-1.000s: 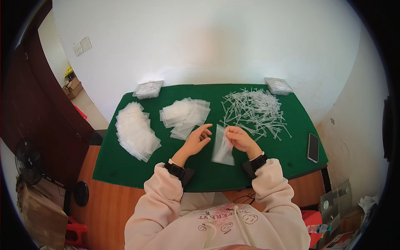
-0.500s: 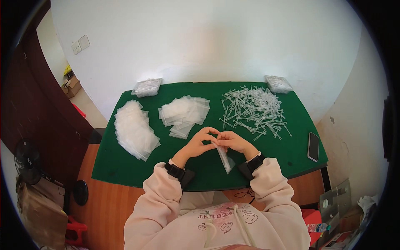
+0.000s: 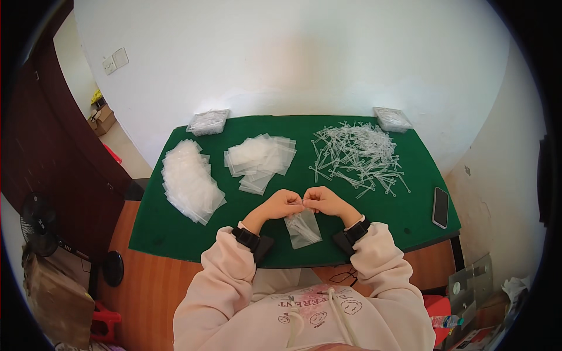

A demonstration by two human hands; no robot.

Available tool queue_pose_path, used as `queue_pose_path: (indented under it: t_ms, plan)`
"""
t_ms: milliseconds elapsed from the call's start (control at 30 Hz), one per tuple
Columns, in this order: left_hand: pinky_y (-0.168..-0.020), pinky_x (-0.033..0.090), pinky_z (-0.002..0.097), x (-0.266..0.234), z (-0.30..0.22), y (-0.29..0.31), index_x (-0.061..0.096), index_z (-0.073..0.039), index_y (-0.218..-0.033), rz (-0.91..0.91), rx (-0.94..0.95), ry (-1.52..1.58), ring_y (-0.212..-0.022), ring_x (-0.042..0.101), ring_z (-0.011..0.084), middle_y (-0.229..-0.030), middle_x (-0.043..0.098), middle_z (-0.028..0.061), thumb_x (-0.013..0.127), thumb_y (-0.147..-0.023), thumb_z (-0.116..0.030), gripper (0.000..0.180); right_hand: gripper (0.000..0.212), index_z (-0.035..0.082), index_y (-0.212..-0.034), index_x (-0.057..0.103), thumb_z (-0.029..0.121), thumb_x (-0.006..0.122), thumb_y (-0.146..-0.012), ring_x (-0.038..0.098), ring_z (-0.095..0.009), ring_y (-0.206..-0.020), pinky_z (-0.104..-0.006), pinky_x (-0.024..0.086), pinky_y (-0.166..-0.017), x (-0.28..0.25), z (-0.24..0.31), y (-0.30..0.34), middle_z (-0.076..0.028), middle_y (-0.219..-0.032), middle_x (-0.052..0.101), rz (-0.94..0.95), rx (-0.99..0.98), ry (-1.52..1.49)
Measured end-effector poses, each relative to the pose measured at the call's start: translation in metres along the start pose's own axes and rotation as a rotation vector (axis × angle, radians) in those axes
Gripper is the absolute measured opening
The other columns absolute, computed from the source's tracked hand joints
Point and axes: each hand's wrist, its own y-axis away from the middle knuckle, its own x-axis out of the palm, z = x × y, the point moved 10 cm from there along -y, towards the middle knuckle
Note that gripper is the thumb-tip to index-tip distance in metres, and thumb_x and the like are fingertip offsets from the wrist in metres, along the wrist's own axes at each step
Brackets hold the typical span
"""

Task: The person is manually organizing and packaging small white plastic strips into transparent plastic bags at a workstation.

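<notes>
At the table's (image 3: 398, 225) near side, left hand (image 3: 283, 203) and right hand (image 3: 325, 202) meet, pinching a clear bag (image 3: 296, 239) — thin pieces (image 3: 305, 230) inside; filled boxes (image 3: 206, 131) at the far corners.

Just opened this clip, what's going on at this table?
A person's left hand and right hand meet at the top of a small clear bag, with thin clear sticks showing inside. It sits at the near side of the green table. Farther back are two piles of clear bags and, to their right, a loose heap of sticks.
</notes>
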Motion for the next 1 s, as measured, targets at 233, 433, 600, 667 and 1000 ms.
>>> queue_pose_path:
  t_ms: [233, 433, 600, 667, 1000]
  plan:
    - [-0.051, 0.041, 0.0202, -0.008, -0.004, -0.002, 0.060, 0.000, -0.075, -0.083, 0.052, 0.006, -0.056, 0.051, 0.0056, -0.063, 0.056, -0.0008, 0.058, -0.081, -0.014, 0.016, 0.012, 0.004, -0.073, 0.055, 0.012, 0.057, -0.081, 0.048, -0.005, -0.054, -0.0191, 0.037, -0.048, -0.007, 0.003, 0.000, 0.001, -0.063, 0.053, -0.067, -0.010, 0.058]
    - [-0.052, 0.042, 0.0217, -0.034, 0.000, -0.002, 0.060, 0.001, -0.074, -0.196, 0.087, 0.004, -0.056, 0.052, 0.0062, -0.062, 0.056, -0.0009, 0.059, -0.079, -0.013, 0.015, 0.011, 0.004, -0.071, 0.055, 0.011, 0.058, -0.079, 0.047, -0.005, -0.055, -0.0199, 0.036, -0.048, -0.042, 0.010, 0.003, 0.002, -0.063, 0.052, -0.258, -0.062, 0.128]
    - [-0.052, 0.042, 0.0256, -0.036, -0.007, 0.001, 0.060, 0.001, -0.074, -0.280, 0.174, -0.239, -0.055, 0.053, 0.0116, -0.061, 0.057, 0.0049, 0.060, -0.075, -0.013, 0.014, 0.010, 0.002, -0.073, 0.057, 0.011, 0.059, -0.077, 0.048, -0.007, -0.057, -0.0216, 0.038, -0.051, -0.029, 0.015, 0.004, 0.001, -0.064, 0.053, -0.246, -0.138, 0.324]
    - [-0.052, 0.042, 0.0277, -0.027, -0.024, 0.003, 0.060, 0.001, -0.074, -0.283, 0.272, -0.331, -0.054, 0.053, 0.0150, -0.061, 0.057, 0.0082, 0.061, -0.074, -0.013, 0.014, 0.010, 0.001, -0.075, 0.058, 0.011, 0.060, -0.077, 0.048, -0.008, -0.059, -0.0223, 0.038, -0.053, -0.010, 0.029, 0.005, 0.000, -0.064, 0.053, -0.175, -0.232, 0.463]
    - [-0.053, 0.042, 0.0302, -0.036, -0.022, 0.005, 0.060, -0.001, -0.072, -0.294, 0.204, -0.423, -0.054, 0.054, 0.0220, -0.062, 0.058, 0.0106, 0.061, -0.073, -0.016, 0.016, 0.009, 0.000, -0.075, 0.060, 0.009, 0.061, -0.076, 0.046, -0.007, -0.059, -0.0222, 0.039, -0.053, -0.033, 0.018, 0.007, -0.001, -0.065, 0.054, -0.207, -0.160, 0.453]
